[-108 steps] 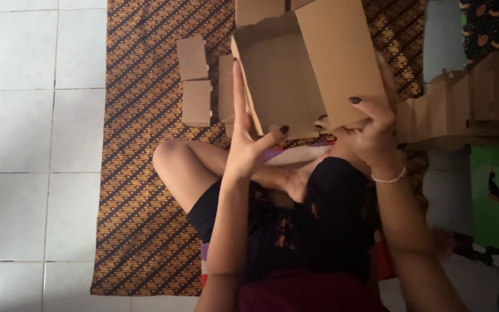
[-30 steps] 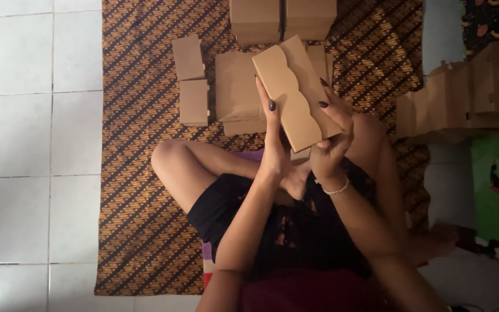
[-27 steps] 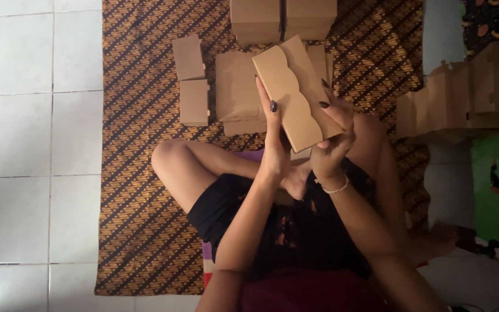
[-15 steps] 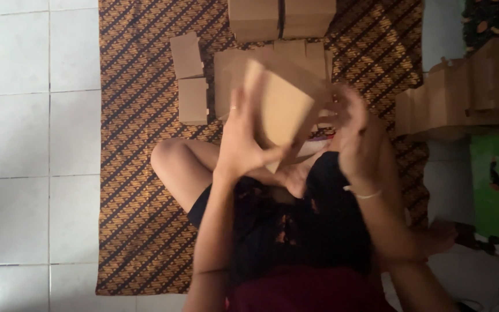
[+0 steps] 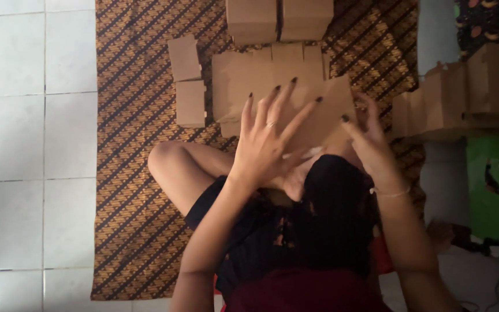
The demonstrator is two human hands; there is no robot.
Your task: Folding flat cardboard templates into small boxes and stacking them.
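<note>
I sit cross-legged on a brown patterned mat (image 5: 128,190) with a plain cardboard box (image 5: 331,107) resting over my lap. My left hand (image 5: 267,144) lies on the box's near face with its fingers spread wide; it wears a ring. My right hand (image 5: 369,147), with a thin bracelet at the wrist, cups the box's right edge. The box's lower part is hidden behind my hands and knee. A flat unfolded cardboard blank (image 5: 241,78) lies on the mat just beyond the box.
Two small folded boxes (image 5: 184,58) (image 5: 191,104) lie to the left of the blank. Two bigger closed boxes (image 5: 252,17) (image 5: 307,17) stand at the mat's far edge. A row of cardboard pieces (image 5: 451,98) is at the right, by a green surface (image 5: 498,190). White tile floor (image 5: 30,144) lies left.
The box, held raised and tilted between both hands a second ago, has come down onto my lap. My left hand has spread flat across it; my right hand has shifted to its right edge.
</note>
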